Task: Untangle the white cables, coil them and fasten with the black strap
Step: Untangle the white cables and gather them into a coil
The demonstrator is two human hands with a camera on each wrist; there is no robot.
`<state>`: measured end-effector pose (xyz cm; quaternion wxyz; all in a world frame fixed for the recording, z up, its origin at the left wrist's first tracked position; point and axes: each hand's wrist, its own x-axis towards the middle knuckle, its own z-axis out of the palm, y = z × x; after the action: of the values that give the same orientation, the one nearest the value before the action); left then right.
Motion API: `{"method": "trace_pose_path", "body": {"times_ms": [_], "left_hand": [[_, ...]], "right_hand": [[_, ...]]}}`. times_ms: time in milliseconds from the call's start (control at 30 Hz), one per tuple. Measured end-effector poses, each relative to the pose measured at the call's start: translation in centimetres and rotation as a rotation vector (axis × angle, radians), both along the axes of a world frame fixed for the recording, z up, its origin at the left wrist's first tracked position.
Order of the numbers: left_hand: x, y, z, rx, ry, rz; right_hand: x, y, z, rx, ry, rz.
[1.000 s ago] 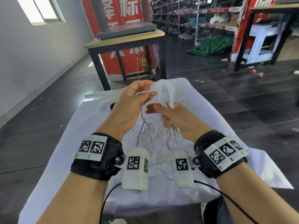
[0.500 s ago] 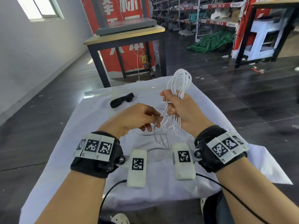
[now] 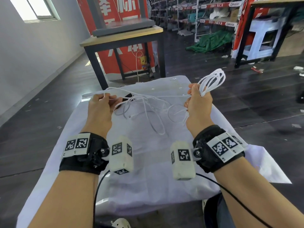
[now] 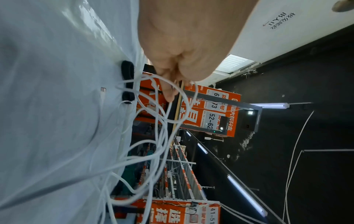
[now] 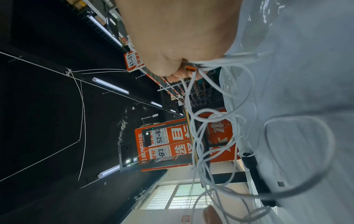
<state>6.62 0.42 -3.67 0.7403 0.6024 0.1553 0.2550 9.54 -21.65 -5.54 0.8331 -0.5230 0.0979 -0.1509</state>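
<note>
My right hand grips a bundle of white cable loops that sticks up and right out of the fist. My left hand pinches a strand of the white cables, pulled out to the left. Between the hands the strands stretch taut, and slack loops hang down onto the white-covered table. The black strap lies on the cloth just right of my left hand, partly hidden by it. In the left wrist view the strap lies beside my fingers; the right wrist view shows cables trailing from my fist.
A wooden table with black legs stands just beyond the covered table. Red signs, shelving and a green cloth heap fill the back. Dark floor surrounds the table, with a grey wall at the left.
My hands have moved apart: the left has pulled a strand out to the left, the right has carried the loop bundle to the right. The cables now stretch between them.
</note>
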Motion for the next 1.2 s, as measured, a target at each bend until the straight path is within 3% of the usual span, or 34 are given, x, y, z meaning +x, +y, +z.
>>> {"method": "trace_pose_path", "body": {"times_ms": [33, 133, 200, 400, 467, 533, 600, 667, 733, 833, 967, 1100, 1200], "left_hand": [[-0.1, 0.1, -0.2, 0.066, -0.022, 0.009], [-0.5, 1.0, 0.1, 0.558, -0.03, 0.091], [-0.7, 1.4, 0.8, 0.802, -0.022, 0.061], [0.0, -1.7, -0.5, 1.039, 0.122, -0.114], [-0.3, -3.4, -0.2, 0.971, 0.119, -0.275], [-0.9, -5.0, 0.4, 0.936, 0.161, -0.566], [-1.5, -6.0, 0.4, 1.028, 0.231, -0.833], [-1.7, -6.0, 0.1, 1.201, 0.326, -0.93], [-1.4, -4.8, -0.4, 1.388, 0.444, -0.857], [-0.7, -2.1, -0.9, 1.583, 0.615, -0.585], [-0.5, 0.4, -1.2, 1.555, 0.808, -0.334], [-0.9, 1.6, -0.8, 1.552, 0.813, -0.046], [-1.0, 2.7, -0.9, 1.563, 0.812, -0.088]], "right_hand": [[0.0, 0.0, 0.0, -0.014, 0.004, -0.008], [0.2, -0.8, 0.1, -0.024, 0.019, -0.04], [0.4, -1.3, 0.1, -0.031, 0.032, -0.038], [-0.6, 0.0, 0.1, -0.072, 0.0, 0.104], [-0.8, 0.4, 0.2, -0.117, -0.011, 0.148], [-0.8, 0.5, 0.4, -0.159, -0.025, 0.183], [-0.7, 0.4, 0.4, -0.177, -0.031, 0.204], [-0.6, 0.1, 0.5, -0.154, -0.025, 0.201], [-0.4, -0.6, 0.7, -0.11, -0.013, 0.142], [0.0, -1.7, 0.7, -0.056, 0.021, -0.011], [0.2, -1.9, 0.5, -0.034, 0.012, -0.113], [0.3, -2.1, 0.6, -0.014, -0.008, -0.189], [0.3, -2.2, 0.4, -0.026, 0.007, -0.175]]}}
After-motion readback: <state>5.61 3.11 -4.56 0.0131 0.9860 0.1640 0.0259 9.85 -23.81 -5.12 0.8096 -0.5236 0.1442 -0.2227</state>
